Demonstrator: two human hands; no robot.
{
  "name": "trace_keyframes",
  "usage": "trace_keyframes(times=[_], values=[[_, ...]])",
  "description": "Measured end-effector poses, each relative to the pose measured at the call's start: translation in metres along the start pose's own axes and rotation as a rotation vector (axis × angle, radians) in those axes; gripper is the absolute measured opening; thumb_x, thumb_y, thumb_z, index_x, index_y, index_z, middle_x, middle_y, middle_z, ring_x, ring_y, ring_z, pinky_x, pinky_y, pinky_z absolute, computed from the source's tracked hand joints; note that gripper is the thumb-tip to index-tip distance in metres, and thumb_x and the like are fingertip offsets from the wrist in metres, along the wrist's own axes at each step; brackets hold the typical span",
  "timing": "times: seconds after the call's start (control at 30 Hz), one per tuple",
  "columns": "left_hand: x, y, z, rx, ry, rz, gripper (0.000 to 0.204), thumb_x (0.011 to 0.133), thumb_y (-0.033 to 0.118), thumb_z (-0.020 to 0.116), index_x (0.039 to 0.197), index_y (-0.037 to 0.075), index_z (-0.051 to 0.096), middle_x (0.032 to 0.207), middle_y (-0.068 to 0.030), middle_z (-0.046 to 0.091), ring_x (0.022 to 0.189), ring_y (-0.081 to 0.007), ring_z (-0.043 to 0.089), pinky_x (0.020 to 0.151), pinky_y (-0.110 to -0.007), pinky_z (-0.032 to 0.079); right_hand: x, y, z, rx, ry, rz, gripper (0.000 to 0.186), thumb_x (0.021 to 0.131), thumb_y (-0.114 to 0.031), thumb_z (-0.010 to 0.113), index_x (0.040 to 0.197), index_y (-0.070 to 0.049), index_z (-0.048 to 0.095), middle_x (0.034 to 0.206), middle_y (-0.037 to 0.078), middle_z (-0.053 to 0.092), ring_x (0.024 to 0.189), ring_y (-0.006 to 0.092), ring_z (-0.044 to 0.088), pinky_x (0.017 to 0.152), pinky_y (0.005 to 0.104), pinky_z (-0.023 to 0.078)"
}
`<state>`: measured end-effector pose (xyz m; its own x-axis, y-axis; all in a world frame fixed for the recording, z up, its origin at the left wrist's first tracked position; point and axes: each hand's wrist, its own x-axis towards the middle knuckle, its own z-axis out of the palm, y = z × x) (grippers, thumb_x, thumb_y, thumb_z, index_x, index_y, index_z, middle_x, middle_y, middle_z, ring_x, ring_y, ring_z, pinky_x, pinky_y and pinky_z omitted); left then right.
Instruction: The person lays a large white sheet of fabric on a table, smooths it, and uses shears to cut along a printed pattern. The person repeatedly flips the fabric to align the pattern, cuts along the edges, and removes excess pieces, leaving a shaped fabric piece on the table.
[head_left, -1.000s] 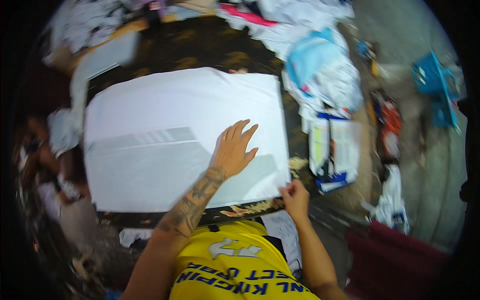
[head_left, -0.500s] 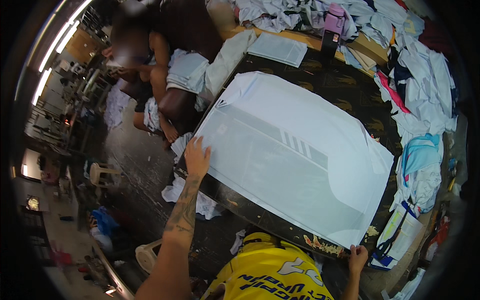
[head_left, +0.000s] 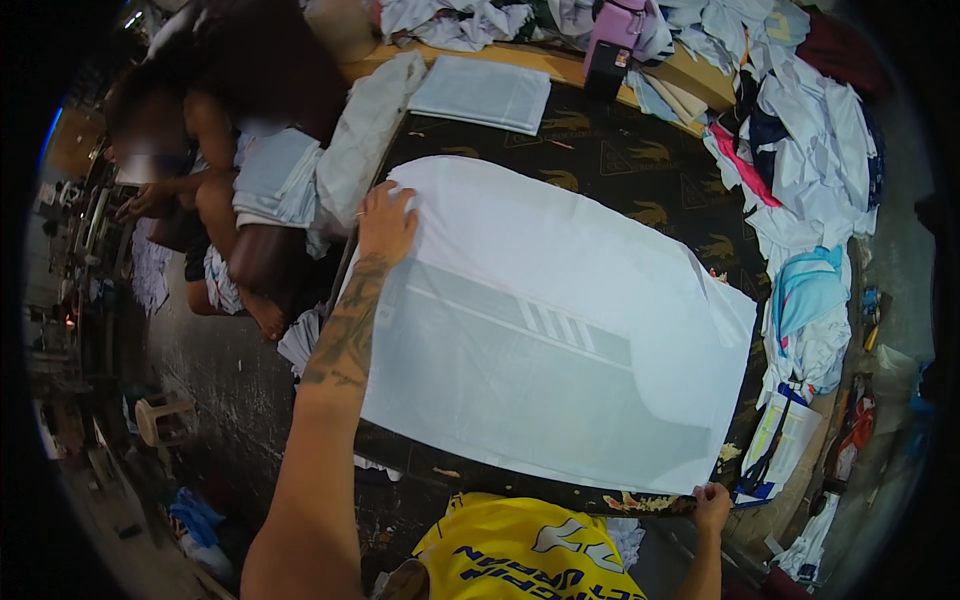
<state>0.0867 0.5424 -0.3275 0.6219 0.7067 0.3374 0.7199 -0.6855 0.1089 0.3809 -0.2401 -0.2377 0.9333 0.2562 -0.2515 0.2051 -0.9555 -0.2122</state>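
A large white cloth sheet with a grey panel and stripes lies on a dark patterned table top. My left hand rests on its far-left corner, fingers slightly apart and curved near the edge. My right hand pinches the near-right corner at the table's front edge. A folded pale cloth lies beyond the sheet, and my yellow garment shows below the table.
Beside the left edge a person sits near stacked cloths. Heaped garments, a pink bottle and papers line the back and right. A plastic stool stands on the floor at left.
My left hand has moved from the sheet's middle to its left edge, then up to the far corner. My right hand stays on the near-right corner. The view has swung leftward.
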Motion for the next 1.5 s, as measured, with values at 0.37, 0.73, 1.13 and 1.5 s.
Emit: trace_keyframes(times=[0.37, 0.73, 1.13, 1.5], values=[[-0.285, -0.080, -0.110, -0.173, -0.018, -0.959, 0.039, 0.096, 0.039, 0.082, 0.105, 0.004, 0.068, 0.090, -0.0149, 0.072, 0.085, -0.0357, 0.071, 0.079, -0.050, 0.055, 0.010, 0.062, -0.012, 0.582, -0.065, 0.118, 0.023, 0.094, -0.008, 0.083, 0.092, -0.007, 0.061, 0.068, -0.002, 0.060, 0.054, 0.0067, 0.050, 0.048, 0.0264, 0.036], [-0.291, -0.102, -0.115, -0.279, -0.236, -0.639, 0.027, 0.090, 0.024, 0.089, 0.094, 0.003, 0.072, 0.090, -0.0121, 0.077, 0.084, -0.0240, 0.075, 0.078, -0.040, 0.058, 0.024, 0.062, -0.016, 0.602, -0.124, -0.024, 0.021, 0.099, -0.011, 0.080, 0.086, -0.007, 0.064, 0.069, -0.004, 0.058, 0.056, 0.0053, 0.052, 0.050, 0.0253, 0.037], [-0.259, -0.104, -0.197, -0.551, -0.253, -0.795, 0.017, 0.096, 0.015, 0.082, 0.106, 0.001, 0.079, 0.084, -0.0062, 0.076, 0.072, -0.0116, 0.070, 0.061, -0.028, 0.058, 0.005, 0.009, -0.089, 0.582, 0.065, -0.122, 0.019, 0.101, -0.015, 0.081, 0.091, -0.008, 0.067, 0.076, -0.008, 0.059, 0.066, 0.0018, 0.048, 0.059, 0.0222, 0.035], [-0.318, -0.067, -0.144, -0.441, -0.111, -0.878, 0.020, 0.095, 0.020, 0.084, 0.103, 0.002, 0.080, 0.089, -0.0098, 0.078, 0.076, -0.0180, 0.074, 0.065, -0.035, 0.061, 0.007, 0.046, -0.039, 0.562, 0.005, -0.054, 0.017, 0.099, -0.013, 0.082, 0.091, -0.007, 0.068, 0.075, -0.007, 0.060, 0.066, 0.0034, 0.051, 0.060, 0.0229, 0.040]])
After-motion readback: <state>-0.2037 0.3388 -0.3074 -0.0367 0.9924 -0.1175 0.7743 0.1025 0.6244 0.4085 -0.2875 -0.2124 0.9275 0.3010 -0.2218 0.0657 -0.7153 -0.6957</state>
